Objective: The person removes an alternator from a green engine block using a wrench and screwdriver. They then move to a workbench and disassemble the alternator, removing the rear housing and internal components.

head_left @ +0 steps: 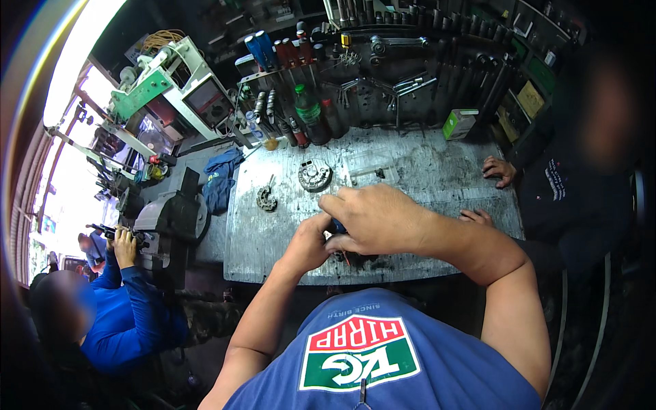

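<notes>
**Both Your Grips Side by Side Before Your Chest**

Your left forearm (273, 290) slants up and rightward to your left grip (307, 246), its fingers curled inward and partly hidden. Your right elbow (523, 266) juts outward, sharply bent, and your right forearm (465, 242) runs leftward to your right grip (376, 217), back of the hand uppermost, index finger bent, thumb lower down. Both your forearms are bare.

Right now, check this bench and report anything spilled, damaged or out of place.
Nothing looks plainly spilled or broken. Dark smudges mark the metal worktop, and a blue cloth lies crumpled by its left edge, but neither seems odd. The blue thing between the left hand and right hand is mostly hidden.
</notes>
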Tool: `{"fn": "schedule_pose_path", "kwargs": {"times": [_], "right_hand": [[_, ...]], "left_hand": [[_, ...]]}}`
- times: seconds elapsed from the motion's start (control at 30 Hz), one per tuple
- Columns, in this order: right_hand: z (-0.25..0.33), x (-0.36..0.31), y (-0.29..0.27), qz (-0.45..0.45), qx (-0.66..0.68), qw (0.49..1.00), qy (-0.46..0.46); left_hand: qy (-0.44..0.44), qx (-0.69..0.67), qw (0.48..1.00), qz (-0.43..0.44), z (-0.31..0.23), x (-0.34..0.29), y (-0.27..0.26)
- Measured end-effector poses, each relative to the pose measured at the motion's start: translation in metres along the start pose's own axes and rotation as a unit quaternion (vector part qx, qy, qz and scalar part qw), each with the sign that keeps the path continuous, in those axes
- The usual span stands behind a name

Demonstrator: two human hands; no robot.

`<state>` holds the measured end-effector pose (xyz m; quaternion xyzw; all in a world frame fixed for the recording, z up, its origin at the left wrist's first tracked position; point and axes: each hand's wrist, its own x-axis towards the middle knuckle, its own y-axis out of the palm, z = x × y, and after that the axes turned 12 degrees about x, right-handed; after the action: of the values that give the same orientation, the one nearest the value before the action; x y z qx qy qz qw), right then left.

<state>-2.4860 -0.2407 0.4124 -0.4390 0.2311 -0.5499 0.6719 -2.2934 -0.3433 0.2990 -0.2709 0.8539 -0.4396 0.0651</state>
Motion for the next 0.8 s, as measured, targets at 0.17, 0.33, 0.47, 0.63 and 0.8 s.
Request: {"fn": "schedule_pose_path", "kwargs": {"times": [0.17, 0.33, 0.47, 0.63, 0.8], "right_hand": [[-0.002, 0.003, -0.001, 0.049, -0.011, 0.998, 0.023], [-0.011, -0.004, 0.020, -0.071, 0.142, 0.986, -0.045], [-0.018, 0.000, 0.048, -0.148, 0.257, 0.951, -0.083], [-0.025, -0.010, 0.069, -0.203, 0.476, 0.855, -0.003], [-0.046, -0.013, 0.074, -0.103, 0.662, 0.742, -0.027]], "left_hand": [[-0.008, -0.003, 1.000, -0.020, 0.002, 0.001, 0.007], [0.001, 0.002, 0.999, -0.044, 0.009, -0.002, 0.010], [-0.001, 0.042, 0.999, -0.022, 0.010, 0.004, 0.016], [-0.022, 0.070, 0.996, -0.047, 0.007, -0.015, 0.022], [-0.040, 0.154, 0.981, -0.114, 0.006, -0.027, 0.051]]}}
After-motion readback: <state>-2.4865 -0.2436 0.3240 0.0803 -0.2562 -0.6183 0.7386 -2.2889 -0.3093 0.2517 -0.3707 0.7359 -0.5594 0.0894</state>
